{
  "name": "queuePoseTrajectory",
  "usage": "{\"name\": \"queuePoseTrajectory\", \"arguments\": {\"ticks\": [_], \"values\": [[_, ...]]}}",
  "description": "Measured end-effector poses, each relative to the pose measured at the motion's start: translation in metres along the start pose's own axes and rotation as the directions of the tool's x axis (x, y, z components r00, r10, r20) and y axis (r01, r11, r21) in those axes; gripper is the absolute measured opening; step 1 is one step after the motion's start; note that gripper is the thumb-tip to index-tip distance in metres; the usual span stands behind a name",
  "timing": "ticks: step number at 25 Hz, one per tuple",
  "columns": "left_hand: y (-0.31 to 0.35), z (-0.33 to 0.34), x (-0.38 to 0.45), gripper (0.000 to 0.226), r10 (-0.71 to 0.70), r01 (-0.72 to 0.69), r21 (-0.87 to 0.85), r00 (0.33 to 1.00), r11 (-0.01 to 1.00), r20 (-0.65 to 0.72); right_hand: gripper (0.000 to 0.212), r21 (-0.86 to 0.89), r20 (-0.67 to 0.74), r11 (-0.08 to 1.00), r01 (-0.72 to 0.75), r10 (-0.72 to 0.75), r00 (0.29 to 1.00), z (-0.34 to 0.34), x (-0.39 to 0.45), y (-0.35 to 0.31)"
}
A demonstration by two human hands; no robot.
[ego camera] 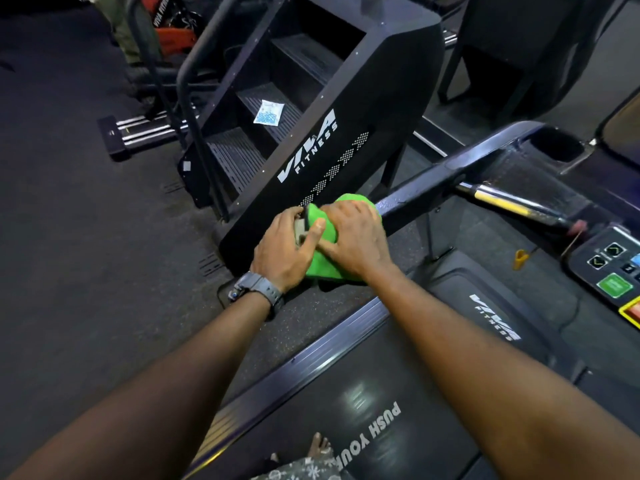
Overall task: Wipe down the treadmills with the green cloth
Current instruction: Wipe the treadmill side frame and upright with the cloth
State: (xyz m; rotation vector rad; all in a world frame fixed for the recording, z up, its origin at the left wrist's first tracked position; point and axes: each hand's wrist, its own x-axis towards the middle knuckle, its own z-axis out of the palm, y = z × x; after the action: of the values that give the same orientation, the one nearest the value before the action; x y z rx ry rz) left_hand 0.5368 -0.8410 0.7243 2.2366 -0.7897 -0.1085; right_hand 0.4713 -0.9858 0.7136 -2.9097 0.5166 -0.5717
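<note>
Head view looks down on the green cloth [323, 237], bunched over the near end of the treadmill's left handrail [433, 183], a dark, glossy bar that runs up and right toward the console. Both hands meet on the cloth. The right hand [353, 237] lies over its top with fingers curled down around the cloth and rail, gripping it. The left hand [285, 252] sits at the rail's end cap, fingers bent around the tip and the cloth's edge; a grey piece shows between its fingers, though what it is cannot be told. A dark wristwatch [258, 289] is strapped on the left wrist.

Below the arms lies the treadmill belt [377, 427], printed with white letters reading "PUSH YOU", and a ribbed side rail [311, 362] runs along its left edge. At the right edge the console panel [609, 268] shows arrow keys and a green button. A yellow safety clip [520, 258] hangs near it.

Just beyond the handrail stands a black stair-climber [311, 133] marked "VIVA FITNESS", with a small white and blue packet [269, 112] lying on one of its steps.
</note>
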Motion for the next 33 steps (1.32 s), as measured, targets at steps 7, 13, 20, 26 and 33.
{"name": "queuePoseTrajectory", "arguments": {"ticks": [7,13,20,26,33], "values": [[0.002,0.001,0.0,0.072,0.068,-0.067,0.105,0.998,0.992,-0.001,0.048,0.044,-0.012,0.999,0.03,-0.03,0.999,0.006,-0.009,0.003],[0.007,0.003,-0.001,0.07,0.071,-0.075,0.215,0.997,0.974,0.024,0.046,0.062,-0.025,0.994,-0.088,0.089,0.996,0.006,0.003,-0.008],[0.006,0.0,-0.003,0.074,0.061,-0.071,0.169,0.996,0.983,0.063,0.048,0.107,0.039,0.987,-0.116,0.113,0.993,0.001,0.008,0.007],[0.02,0.015,0.004,0.075,0.113,-0.114,0.19,0.993,0.975,0.018,0.056,0.195,0.09,0.981,-0.006,-0.012,0.996,-0.005,0.001,0.035],[0.053,0.061,0.025,0.083,0.105,-0.125,0.12,0.981,0.985,0.165,0.049,0.135,0.203,0.984,-0.114,0.085,0.975,-0.02,0.02,0.064]]}}
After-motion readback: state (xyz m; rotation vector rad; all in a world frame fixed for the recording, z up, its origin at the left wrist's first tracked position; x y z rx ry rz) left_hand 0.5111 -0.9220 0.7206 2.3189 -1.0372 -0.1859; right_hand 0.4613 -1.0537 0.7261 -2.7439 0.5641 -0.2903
